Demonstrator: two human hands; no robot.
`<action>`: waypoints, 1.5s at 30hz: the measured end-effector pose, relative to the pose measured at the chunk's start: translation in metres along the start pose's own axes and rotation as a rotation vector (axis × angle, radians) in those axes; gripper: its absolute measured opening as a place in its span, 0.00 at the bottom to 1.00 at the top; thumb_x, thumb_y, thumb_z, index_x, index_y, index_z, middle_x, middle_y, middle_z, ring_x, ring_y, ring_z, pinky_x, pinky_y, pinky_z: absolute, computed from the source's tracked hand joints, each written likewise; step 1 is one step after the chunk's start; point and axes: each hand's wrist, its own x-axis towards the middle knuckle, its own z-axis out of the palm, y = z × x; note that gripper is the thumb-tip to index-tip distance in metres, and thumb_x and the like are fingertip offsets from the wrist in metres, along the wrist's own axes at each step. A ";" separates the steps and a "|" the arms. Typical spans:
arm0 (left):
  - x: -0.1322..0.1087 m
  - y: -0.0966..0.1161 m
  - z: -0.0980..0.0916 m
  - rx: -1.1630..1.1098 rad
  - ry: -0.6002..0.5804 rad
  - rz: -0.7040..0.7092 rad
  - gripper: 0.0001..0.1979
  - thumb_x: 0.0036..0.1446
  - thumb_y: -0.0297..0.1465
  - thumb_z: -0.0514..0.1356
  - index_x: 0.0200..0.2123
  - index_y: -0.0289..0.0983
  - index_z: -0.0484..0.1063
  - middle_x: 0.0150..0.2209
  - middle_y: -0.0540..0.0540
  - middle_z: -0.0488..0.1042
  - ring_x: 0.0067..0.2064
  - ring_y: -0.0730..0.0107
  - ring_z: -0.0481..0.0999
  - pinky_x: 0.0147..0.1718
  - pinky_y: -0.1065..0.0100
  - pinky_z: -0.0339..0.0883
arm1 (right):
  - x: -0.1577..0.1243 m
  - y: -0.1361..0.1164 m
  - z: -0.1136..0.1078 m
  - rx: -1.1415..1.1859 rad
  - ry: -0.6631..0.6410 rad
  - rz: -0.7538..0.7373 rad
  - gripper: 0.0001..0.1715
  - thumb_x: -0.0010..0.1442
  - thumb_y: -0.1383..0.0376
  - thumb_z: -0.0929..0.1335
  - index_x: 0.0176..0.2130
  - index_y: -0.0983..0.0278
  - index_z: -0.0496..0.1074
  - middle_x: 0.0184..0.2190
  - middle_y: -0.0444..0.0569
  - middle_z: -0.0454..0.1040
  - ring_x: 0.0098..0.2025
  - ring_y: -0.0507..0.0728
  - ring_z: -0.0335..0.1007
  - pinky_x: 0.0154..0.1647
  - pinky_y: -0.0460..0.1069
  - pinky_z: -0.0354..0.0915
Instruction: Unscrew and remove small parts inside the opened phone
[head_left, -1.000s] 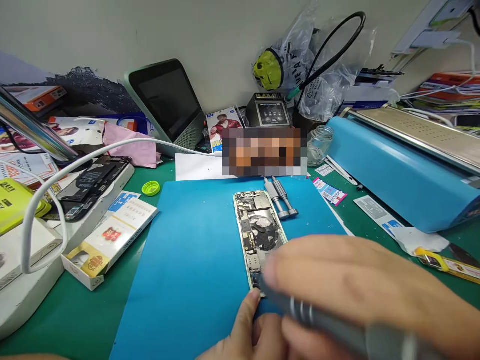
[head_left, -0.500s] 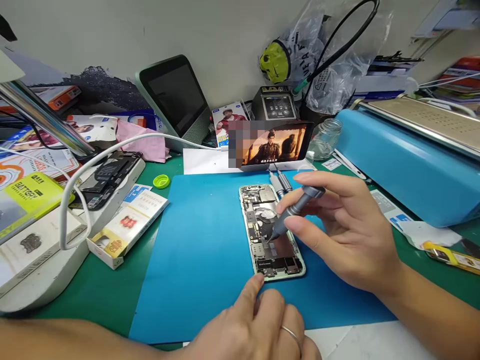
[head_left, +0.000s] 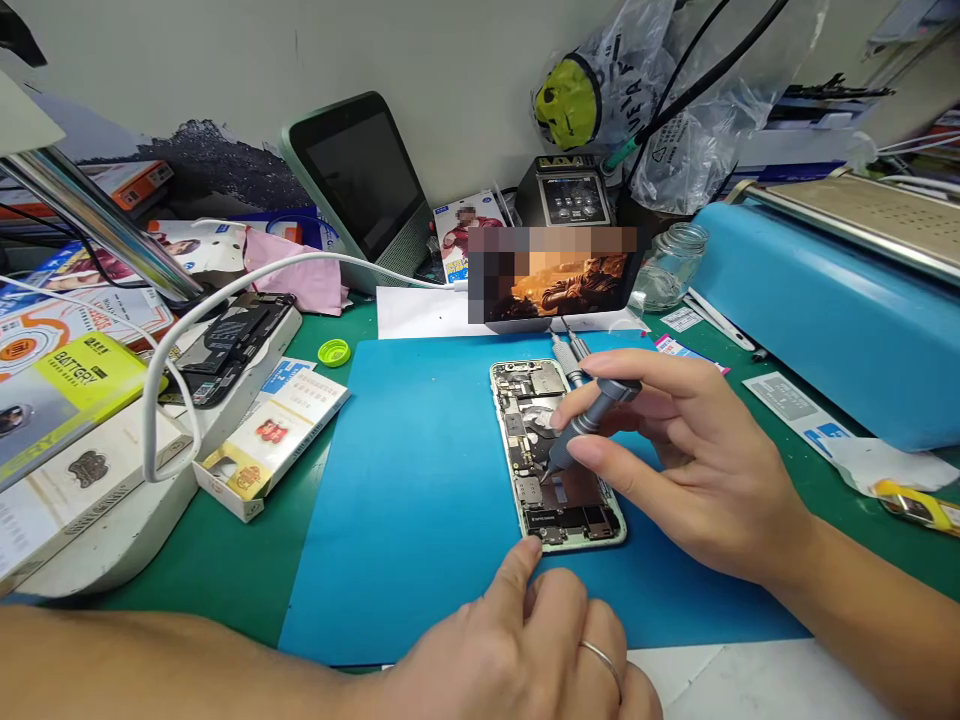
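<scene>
An opened phone with a pale green frame lies on the blue mat, its circuit board and inner parts bare. My right hand is closed around a grey precision screwdriver, fingertips on its shaft and cap. The driver slants down, its tip over the lower middle of the phone's inside; whether it touches is too small to tell. My left hand presses one fingertip on the phone's lower left corner, the other fingers curled. Two more screwdrivers lie behind the phone, partly hidden by my right hand.
A propped phone plays a video behind the mat. To the left are a white cable, boxes, a green cap and another opened phone. A blue machine, glass jar and yellow cutter stand or lie right.
My view has shifted, so the scene sits slightly further right and higher. Both hands keep nearly the same place on the phone and screwdriver. The video picture has changed.
</scene>
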 end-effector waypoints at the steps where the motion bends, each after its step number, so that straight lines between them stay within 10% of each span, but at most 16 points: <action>1: 0.000 0.000 0.000 -0.005 -0.001 -0.002 0.13 0.67 0.29 0.59 0.28 0.40 0.64 0.25 0.51 0.65 0.25 0.68 0.63 0.37 0.63 0.76 | 0.000 0.001 0.000 0.001 0.002 -0.004 0.29 0.66 0.70 0.72 0.61 0.49 0.67 0.46 0.45 0.78 0.42 0.55 0.81 0.40 0.50 0.83; 11: 0.000 0.002 0.007 -0.003 0.079 -0.040 0.14 0.64 0.30 0.63 0.27 0.40 0.63 0.25 0.51 0.68 0.25 0.69 0.65 0.35 0.66 0.75 | -0.006 -0.001 -0.005 -0.082 0.015 -0.078 0.37 0.63 0.73 0.73 0.65 0.51 0.66 0.44 0.45 0.80 0.39 0.56 0.80 0.38 0.51 0.81; 24: -0.002 -0.003 0.000 -0.005 -0.002 0.041 0.14 0.66 0.32 0.62 0.28 0.40 0.63 0.25 0.51 0.69 0.25 0.67 0.68 0.35 0.63 0.75 | 0.021 0.003 -0.028 -0.274 0.455 -0.194 0.37 0.61 0.74 0.74 0.63 0.46 0.70 0.40 0.44 0.79 0.36 0.57 0.80 0.33 0.53 0.78; 45: -0.001 -0.003 -0.008 -0.062 -0.119 0.056 0.32 0.70 0.60 0.47 0.31 0.39 0.66 0.28 0.49 0.70 0.29 0.65 0.69 0.40 0.59 0.72 | 0.019 0.008 -0.027 -0.308 0.408 -0.162 0.28 0.63 0.69 0.74 0.60 0.53 0.71 0.38 0.45 0.78 0.31 0.53 0.76 0.29 0.49 0.74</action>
